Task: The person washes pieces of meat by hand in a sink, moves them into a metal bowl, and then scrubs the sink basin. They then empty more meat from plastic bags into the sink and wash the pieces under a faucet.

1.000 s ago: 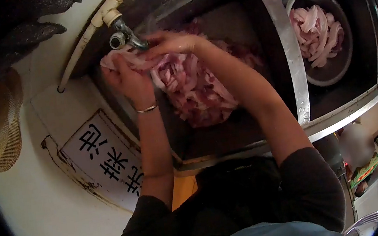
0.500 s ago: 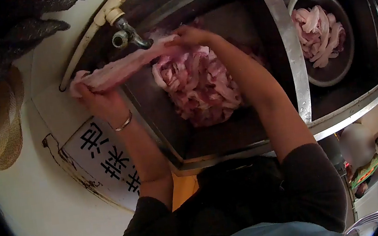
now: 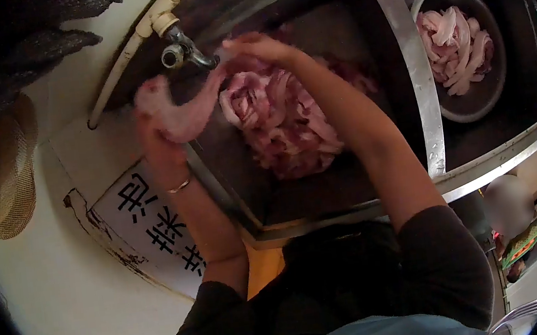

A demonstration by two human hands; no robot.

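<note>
A long pale-pink strip of meat (image 3: 193, 113) sags between my two hands beside the tap. My left hand (image 3: 161, 146), with a bracelet at the wrist, is closed on its left end. At its other end, just right of the tap's spout, my right hand (image 3: 258, 48) is closed on the strip. Below my right hand lies a heap of meat strips (image 3: 286, 122) in the larger sink basin (image 3: 312, 199). More strips (image 3: 457, 47) lie in a round metal bowl (image 3: 499, 85) in the right basin.
The metal tap (image 3: 183, 50) sticks out from a pipe (image 3: 129, 51) at the back left. A steel divider (image 3: 412, 58) separates the basins. A sign (image 3: 149, 227) with dark characters is on the left wall, below hanging mesh items (image 3: 11, 177).
My left hand has moved right and the strip, stretched nearly straight before, now sags in a curve. My right hand has shifted slightly left.
</note>
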